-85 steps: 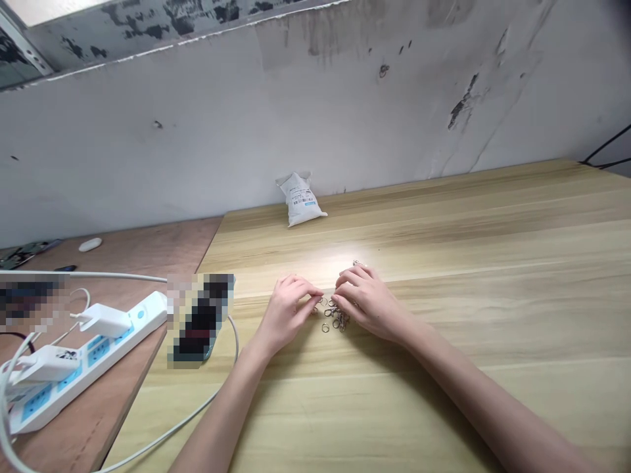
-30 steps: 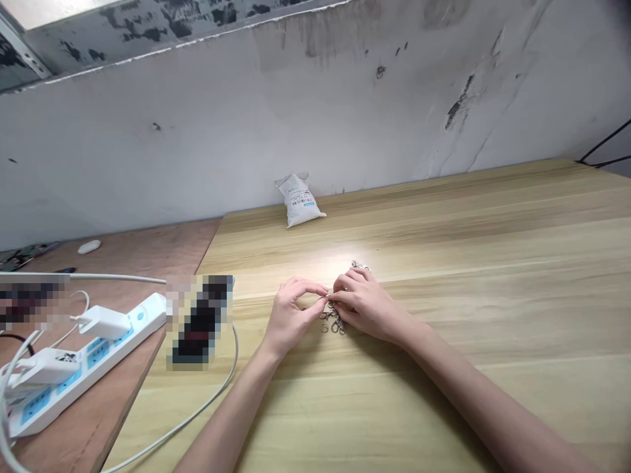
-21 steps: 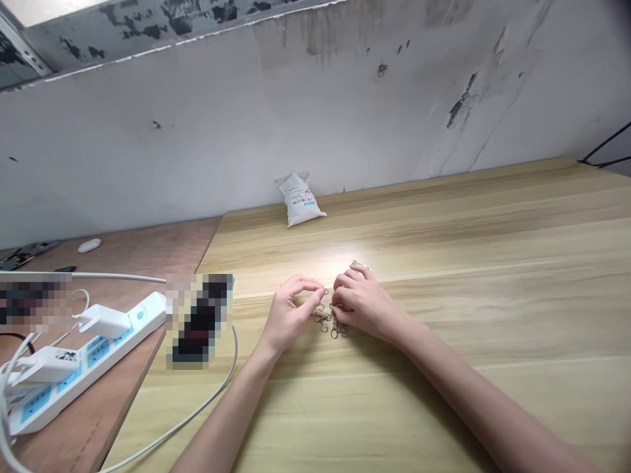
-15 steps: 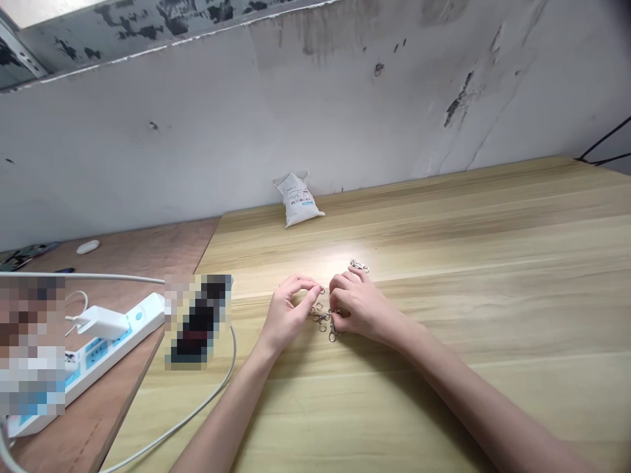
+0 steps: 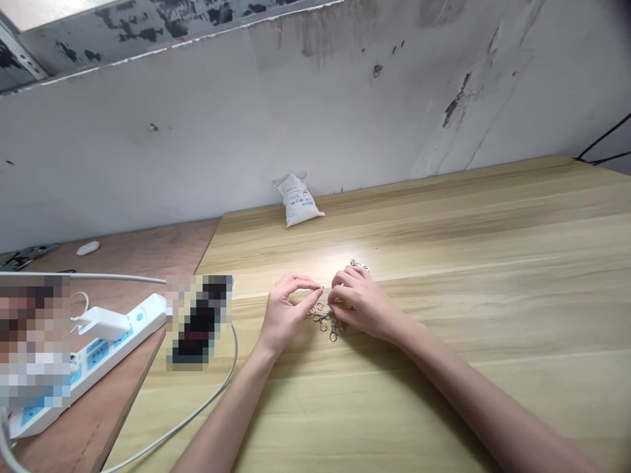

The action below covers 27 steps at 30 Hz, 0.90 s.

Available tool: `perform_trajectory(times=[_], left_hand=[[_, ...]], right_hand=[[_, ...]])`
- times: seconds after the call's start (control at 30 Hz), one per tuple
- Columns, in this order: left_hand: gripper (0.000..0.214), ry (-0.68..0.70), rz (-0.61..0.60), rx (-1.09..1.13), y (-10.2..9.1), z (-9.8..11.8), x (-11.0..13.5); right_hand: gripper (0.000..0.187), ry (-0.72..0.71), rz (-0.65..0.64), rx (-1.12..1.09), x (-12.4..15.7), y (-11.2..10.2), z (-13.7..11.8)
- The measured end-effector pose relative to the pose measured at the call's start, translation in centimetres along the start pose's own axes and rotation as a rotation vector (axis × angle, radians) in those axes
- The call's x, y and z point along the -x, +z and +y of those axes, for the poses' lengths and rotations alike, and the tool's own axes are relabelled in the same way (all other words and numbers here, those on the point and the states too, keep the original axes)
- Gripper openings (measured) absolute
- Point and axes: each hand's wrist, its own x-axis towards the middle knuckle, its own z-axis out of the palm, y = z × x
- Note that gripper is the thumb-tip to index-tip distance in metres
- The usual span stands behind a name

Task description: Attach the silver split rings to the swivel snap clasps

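Between the thumb and forefinger of my left hand point(image 5: 287, 310) a small metal ring point(image 5: 322, 288) is pinched, held just above the table. My right hand point(image 5: 363, 299) is closed, its fingertips curled together close to the ring; whatever they hold is hidden. Beneath and between the hands lie several loose metal rings point(image 5: 324, 326) and swivel clasps point(image 5: 334, 334), partly covered by my right fingers. Another small cluster of metal clasps point(image 5: 359, 264) sits just beyond my right hand.
A white labelled packet point(image 5: 299, 203) leans by the wall at the table's back edge. To the left are a blurred-out phone-like object point(image 5: 200, 322), a white cable point(image 5: 197, 412), and a power strip point(image 5: 106, 355) with a plugged-in charger point(image 5: 104, 323) on a brown board.
My right fingers have lifted slightly from the pile, uncovering more of the clasp under them. My left hand keeps the ring and has barely moved.
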Motion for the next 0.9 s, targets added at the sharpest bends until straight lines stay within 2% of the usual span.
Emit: perform_trajectory(times=[0.1, 0.3, 0.5, 0.7, 0.9], left_hand=[[0.006, 0.012, 0.013, -0.024, -0.1, 0.0, 0.0], [0.012, -0.009, 0.001, -0.040, -0.1, 0.0, 0.0], [0.016, -0.039, -0.028, -0.019, 0.0, 0.1, -0.1], [0.017, -0.014, -0.060, -0.021, 0.1, 0.2, 0.0], [0.018, -0.012, -0.072, -0.029, -0.1, 0.3, 0.0]], right_hand=[[0.011, 0.027, 0.047, -0.055, -0.2, -0.5, -0.2], [0.012, 0.145, 0.083, -0.340, -0.2, -0.7, -0.8], [0.015, 0.303, 0.015, -0.584, -0.1, -0.5, -1.1], [0.017, 0.340, 0.062, -0.637, -0.1, -0.1, -1.2], [0.018, 0.363, 0.010, -0.731, -0.1, -0.2, -1.3]])
